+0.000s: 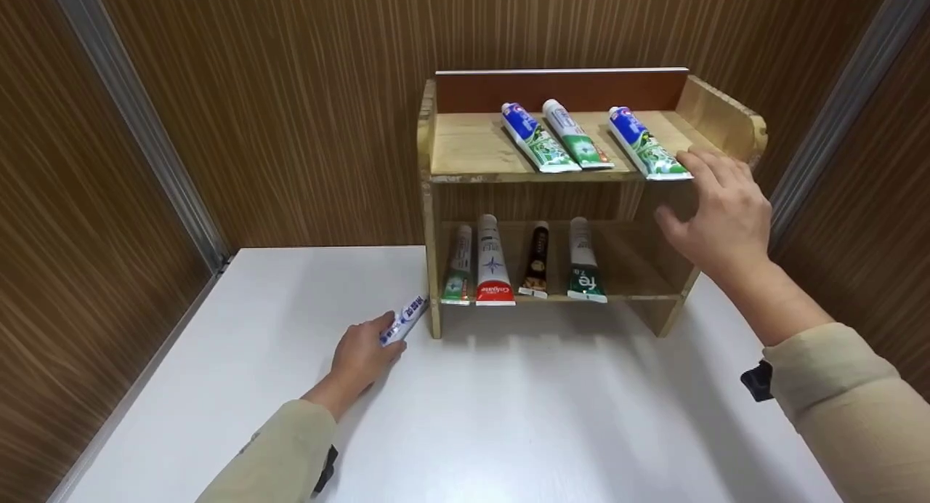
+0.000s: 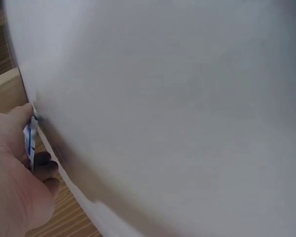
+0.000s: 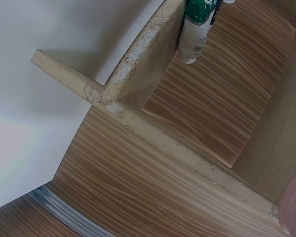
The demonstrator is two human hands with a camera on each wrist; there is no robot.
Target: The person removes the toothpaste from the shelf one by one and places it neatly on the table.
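Note:
My left hand [image 1: 362, 356] grips a white toothpaste tube with blue lettering [image 1: 405, 320], low over the table beside the left leg of a two-tier wooden rack [image 1: 465, 145]. The left wrist view shows the same tube [image 2: 31, 140] on edge between thumb and fingers. Up at the rack's right end is my right hand [image 1: 729, 216], its fingers spread and slightly bent. Those fingertips lie close to the lower end of a blue, white and green toothpaste tube [image 1: 648, 145] on the top shelf; whether they touch it I cannot tell. Only a sliver of this hand [image 3: 293, 202] enters the right wrist view.
Left of that tube on top lie a blue-green tube [image 1: 539, 139] and a white-green tube [image 1: 579, 136]. Below are a white-green tube [image 1: 459, 265], a red-ended Colgate tube [image 1: 492, 263], a dark tube [image 1: 537, 259] and a green-ended tube [image 1: 583, 262]. Wood-grain walls [image 1: 312, 110] enclose the white table [image 1: 494, 408].

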